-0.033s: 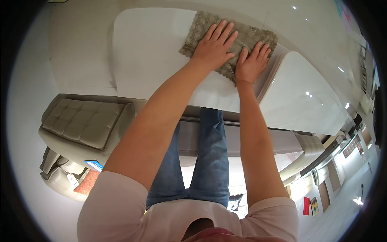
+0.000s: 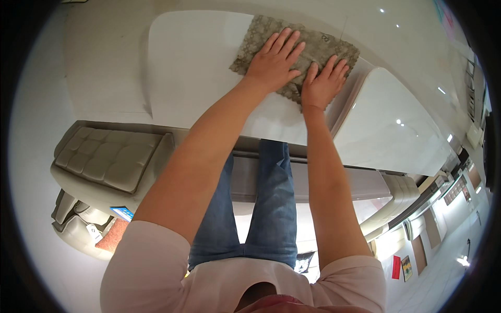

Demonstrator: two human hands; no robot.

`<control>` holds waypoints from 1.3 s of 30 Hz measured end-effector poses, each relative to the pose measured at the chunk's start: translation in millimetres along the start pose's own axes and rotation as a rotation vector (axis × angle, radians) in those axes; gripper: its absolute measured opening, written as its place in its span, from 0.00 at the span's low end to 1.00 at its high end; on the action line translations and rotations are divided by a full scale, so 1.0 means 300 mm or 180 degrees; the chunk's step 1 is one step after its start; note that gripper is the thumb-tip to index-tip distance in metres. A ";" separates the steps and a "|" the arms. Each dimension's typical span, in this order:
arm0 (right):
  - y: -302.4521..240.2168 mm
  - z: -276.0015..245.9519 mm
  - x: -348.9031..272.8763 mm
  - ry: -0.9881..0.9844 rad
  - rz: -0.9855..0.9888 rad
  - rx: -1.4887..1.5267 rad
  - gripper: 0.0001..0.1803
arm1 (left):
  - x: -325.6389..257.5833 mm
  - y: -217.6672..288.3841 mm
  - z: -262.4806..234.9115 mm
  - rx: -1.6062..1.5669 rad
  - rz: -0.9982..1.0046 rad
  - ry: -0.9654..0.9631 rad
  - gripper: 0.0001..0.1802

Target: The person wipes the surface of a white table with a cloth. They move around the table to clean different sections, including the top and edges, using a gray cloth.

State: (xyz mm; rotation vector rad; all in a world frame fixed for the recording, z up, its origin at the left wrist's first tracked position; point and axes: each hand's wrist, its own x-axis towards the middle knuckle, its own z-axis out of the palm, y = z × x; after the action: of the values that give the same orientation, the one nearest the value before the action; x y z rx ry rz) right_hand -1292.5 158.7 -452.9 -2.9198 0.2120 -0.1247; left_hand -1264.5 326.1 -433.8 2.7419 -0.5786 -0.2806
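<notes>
While flat on table (image 2: 198, 68), hands press cloth (image 2: 318, 44)

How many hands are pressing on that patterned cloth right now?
2. The left hand lies flat on the patterned cloth near its middle; the right hand lies flat on its right part.

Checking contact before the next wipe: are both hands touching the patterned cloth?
Touching. The head view shows the left hand and right hand pressed flat, palms down, on the patterned cloth.
</notes>
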 end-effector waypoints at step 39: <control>-0.045 -0.156 -0.656 -0.0837 0.0554 -0.0806 0.39 | -0.488 0.103 -0.006 -0.0569 0.0447 -0.0610 0.38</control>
State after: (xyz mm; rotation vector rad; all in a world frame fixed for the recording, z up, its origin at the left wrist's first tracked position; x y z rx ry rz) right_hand -1489.4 192.1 -417.9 -3.1054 0.4664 0.3350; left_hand -1406.8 361.5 -403.2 2.5051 -0.7537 -0.5376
